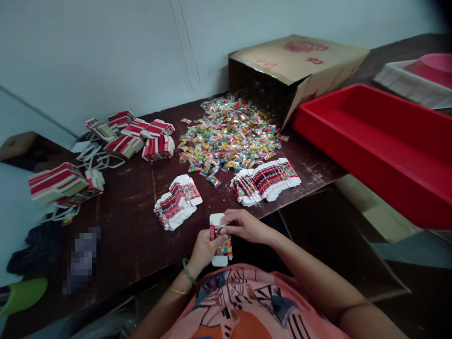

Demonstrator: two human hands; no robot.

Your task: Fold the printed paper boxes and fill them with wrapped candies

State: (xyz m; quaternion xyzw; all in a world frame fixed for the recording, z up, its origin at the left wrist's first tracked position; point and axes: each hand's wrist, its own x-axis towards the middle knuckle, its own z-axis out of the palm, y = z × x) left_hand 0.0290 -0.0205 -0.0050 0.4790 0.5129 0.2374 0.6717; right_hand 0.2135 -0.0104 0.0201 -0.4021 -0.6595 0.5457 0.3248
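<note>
A small printed candy box [221, 249], red with coloured dots and white end flaps, is held upright near the front edge of the table. My left hand [206, 245] grips its lower left side, the thumb across the front. Fingers of my right hand [245, 225] are pinched together at the box's upper right; whether something small is between them I cannot make out. Just beyond lie two fanned rows of flattened candy boxes, a left row [178, 202] and a right row [266, 181]. Behind them spreads a heap of small clear candy packets [229, 136].
A cardboard carton [300, 59] lies open towards the heap. On the right stands a large red tray [374, 155], with a white basket [406, 80] behind. Bundles of red-and-white flat boxes [58, 181] and white straps [102, 160] lie left, near a green object [26, 294].
</note>
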